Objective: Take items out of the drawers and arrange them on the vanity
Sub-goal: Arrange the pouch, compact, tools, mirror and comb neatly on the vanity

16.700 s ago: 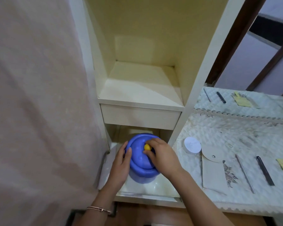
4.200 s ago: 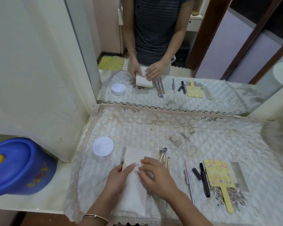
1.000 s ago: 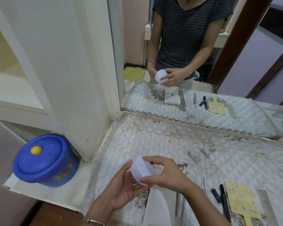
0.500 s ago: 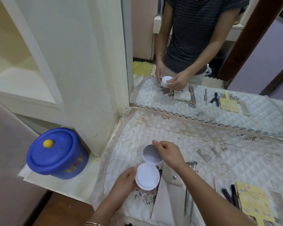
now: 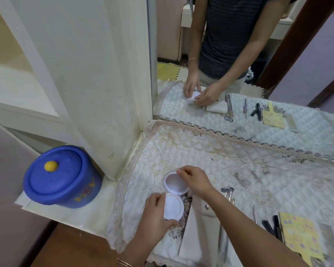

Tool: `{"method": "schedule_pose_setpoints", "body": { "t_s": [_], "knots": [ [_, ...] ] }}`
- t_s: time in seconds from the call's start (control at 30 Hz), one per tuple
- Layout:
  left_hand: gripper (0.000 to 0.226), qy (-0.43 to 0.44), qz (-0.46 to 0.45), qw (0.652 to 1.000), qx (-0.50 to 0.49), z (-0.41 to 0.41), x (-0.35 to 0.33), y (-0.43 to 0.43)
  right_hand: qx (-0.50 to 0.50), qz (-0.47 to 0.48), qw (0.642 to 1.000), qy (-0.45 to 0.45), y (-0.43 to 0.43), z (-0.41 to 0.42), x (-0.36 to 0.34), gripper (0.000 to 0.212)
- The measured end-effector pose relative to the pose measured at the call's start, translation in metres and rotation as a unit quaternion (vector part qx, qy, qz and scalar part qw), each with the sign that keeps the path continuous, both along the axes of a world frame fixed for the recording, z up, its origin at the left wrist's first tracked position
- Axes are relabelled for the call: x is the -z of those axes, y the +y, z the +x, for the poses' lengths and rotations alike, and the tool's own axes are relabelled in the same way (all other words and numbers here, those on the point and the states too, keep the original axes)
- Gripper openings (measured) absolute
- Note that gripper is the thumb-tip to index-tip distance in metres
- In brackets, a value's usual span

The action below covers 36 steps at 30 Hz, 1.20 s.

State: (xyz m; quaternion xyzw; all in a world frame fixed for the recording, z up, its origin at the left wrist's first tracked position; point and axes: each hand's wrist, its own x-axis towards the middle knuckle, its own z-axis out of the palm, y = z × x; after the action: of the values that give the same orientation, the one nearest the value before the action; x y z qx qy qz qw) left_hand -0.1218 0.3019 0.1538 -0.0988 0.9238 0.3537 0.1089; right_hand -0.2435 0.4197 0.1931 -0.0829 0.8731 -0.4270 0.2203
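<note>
A round white compact [image 5: 174, 197] lies opened on the quilted vanity cloth [image 5: 210, 160], near its front left. My left hand [image 5: 154, 216] holds the lower half [image 5: 173, 208] by its edge. My right hand [image 5: 195, 180] pinches the rim of the raised lid [image 5: 175, 185], whose inside is a small mirror. Just right of the compact lies a cream pouch [image 5: 199, 226] with a snap flap. Metal tools [image 5: 227, 195] lie beside it.
A blue lidded tub [image 5: 60, 178] with a yellow knob stands on the low ledge at left, under a white cabinet panel [image 5: 96, 74]. Black pens [image 5: 272, 226], a yellow paddle mirror [image 5: 299, 236] and a comb [image 5: 330, 239] lie at right. The wall mirror [image 5: 239, 74] backs the vanity.
The compact came down from mid-air onto the cloth and its lid swung fully open. My right hand stays on the lid's rim, my left on the base.
</note>
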Motion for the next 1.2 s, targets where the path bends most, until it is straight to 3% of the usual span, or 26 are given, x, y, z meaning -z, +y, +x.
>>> {"method": "schedule_pose_setpoints", "body": {
  "t_s": [0.13, 0.43, 0.53, 0.6, 0.7, 0.83, 0.93, 1.1, 1.2],
  "knots": [
    [0.082, 0.016, 0.022, 1.0, -0.005, 0.002, -0.001, -0.001, -0.041, 0.018, 0.999, 0.003, 0.0, -0.005, -0.001, 0.026],
    [0.082, 0.011, 0.004, 1.0, -0.002, -0.005, -0.004, -0.001, 0.013, 0.048, 0.998, 0.031, -0.007, -0.008, -0.003, 0.033],
    [0.084, 0.013, 0.002, 1.0, 0.003, -0.005, -0.002, -0.002, 0.044, 0.058, 0.993, 0.088, 0.02, 0.008, -0.009, 0.041],
    [0.085, 0.012, 0.004, 1.0, 0.012, -0.004, 0.0, -0.004, 0.054, 0.094, 0.985, 0.131, 0.044, 0.033, -0.006, 0.044],
    [0.089, 0.013, -0.012, 0.999, 0.035, -0.004, 0.005, -0.005, 0.06, 0.182, 0.967, 0.169, 0.072, 0.082, 0.014, 0.067],
    [0.089, 0.024, -0.026, 0.999, 0.041, -0.005, 0.007, -0.005, -0.022, 0.317, 0.938, 0.142, 0.07, 0.12, 0.033, 0.077],
    [0.087, 0.033, -0.025, 0.998, 0.04, -0.006, 0.008, -0.007, -0.044, 0.347, 0.931, 0.105, 0.066, 0.126, 0.041, 0.079],
    [0.089, 0.017, -0.024, 0.999, 0.043, -0.006, 0.01, -0.013, -0.04, 0.295, 0.942, 0.153, 0.054, 0.114, 0.043, 0.084],
    [0.087, 0.031, -0.026, 0.998, 0.043, -0.007, 0.011, -0.012, -0.046, 0.252, 0.959, 0.123, 0.049, 0.103, 0.043, 0.106]
  ]
}}
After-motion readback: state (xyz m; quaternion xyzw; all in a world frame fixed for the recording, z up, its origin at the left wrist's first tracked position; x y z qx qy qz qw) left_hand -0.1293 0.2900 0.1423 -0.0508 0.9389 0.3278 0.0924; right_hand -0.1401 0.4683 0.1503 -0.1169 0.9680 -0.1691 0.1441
